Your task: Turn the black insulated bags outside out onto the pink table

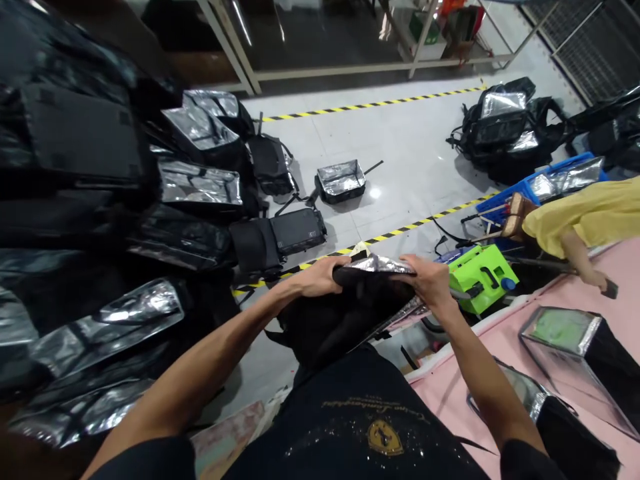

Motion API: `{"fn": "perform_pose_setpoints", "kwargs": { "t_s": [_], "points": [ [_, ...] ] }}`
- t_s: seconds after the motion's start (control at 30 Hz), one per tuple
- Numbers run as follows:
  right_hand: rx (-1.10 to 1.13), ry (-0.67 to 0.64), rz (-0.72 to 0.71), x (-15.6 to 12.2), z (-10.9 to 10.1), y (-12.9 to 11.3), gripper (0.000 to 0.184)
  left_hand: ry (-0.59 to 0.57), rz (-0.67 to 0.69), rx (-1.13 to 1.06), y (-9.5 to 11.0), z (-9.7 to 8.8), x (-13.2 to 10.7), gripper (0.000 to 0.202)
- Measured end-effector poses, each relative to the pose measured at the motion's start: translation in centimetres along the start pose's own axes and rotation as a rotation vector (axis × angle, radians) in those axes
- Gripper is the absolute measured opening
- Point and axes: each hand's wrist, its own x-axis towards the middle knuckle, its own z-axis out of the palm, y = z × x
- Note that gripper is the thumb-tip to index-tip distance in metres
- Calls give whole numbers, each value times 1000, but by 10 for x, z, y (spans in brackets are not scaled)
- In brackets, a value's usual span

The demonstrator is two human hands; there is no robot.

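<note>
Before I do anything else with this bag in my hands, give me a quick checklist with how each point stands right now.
1. Left hand gripping the black bag: ok, at one end of its opening.
2. Right hand gripping too: ok, at the other end.
3. Inside of the bag checked: cannot tell, only some silver lining shows.
4. Floor ahead free of things: not ok, an open silver-lined bag lies there.
5. Co-worker's hand away from yours: ok, it is over by the pink table.
</note>
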Motion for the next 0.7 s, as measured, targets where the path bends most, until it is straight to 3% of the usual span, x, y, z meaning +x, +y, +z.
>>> {"fn": "perform_pose_setpoints", "kwargs": {
  "t_s": [0.1, 0.23, 0.43, 0.57, 0.7],
  "points": [
    [87, -120, 48, 47, 38, 22, 75, 42, -52, -99, -19, -9, 18, 46],
    [302, -124, 24, 70, 90, 47, 82, 84, -105, -241, -38, -13, 35, 46],
    [584, -55, 65, 81, 140, 60, 75, -212, -246, -895, -58, 19, 56, 59],
    [587, -63, 83, 87, 143, 55, 73, -223, -221, -1127, -51, 36, 50, 57],
    [499, -53, 109, 72, 113, 61, 69, -229, -169, -1130, -30, 34, 39, 64]
  ]
}}
